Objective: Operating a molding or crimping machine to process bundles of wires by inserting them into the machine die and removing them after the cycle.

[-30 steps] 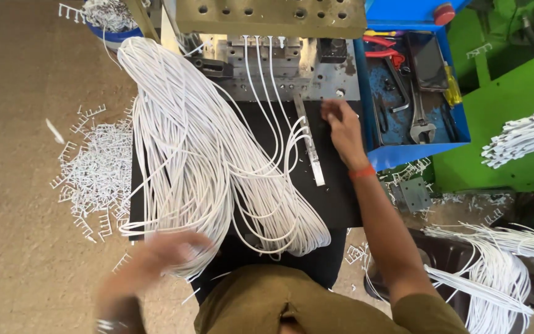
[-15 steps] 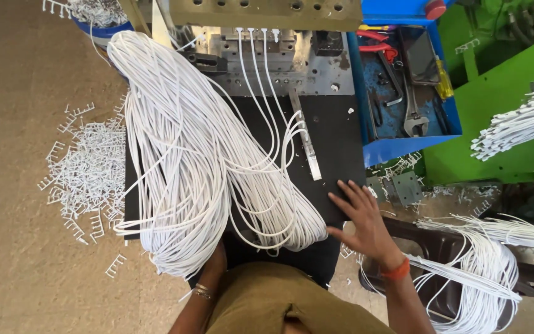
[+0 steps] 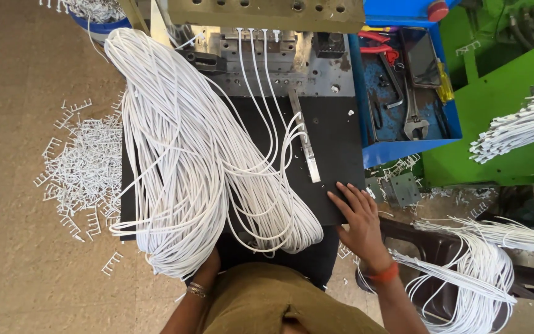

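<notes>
Here the right hand (image 3: 358, 218) lies flat, fingers spread, empty on the black mat (image 3: 335, 139); the heap of looped white cords (image 3: 186, 167) lies leftward; the left hand is hidden beneath it.

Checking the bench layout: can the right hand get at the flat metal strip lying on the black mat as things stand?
Probably yes. The right hand rests open on the black mat just below the metal strip, with bare mat between them and no white cords across that path.

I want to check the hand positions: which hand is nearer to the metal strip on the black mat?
Right. The right hand lies flat just below the metal strip; the left hand is tucked under the white cable bundle, farther away.
</notes>
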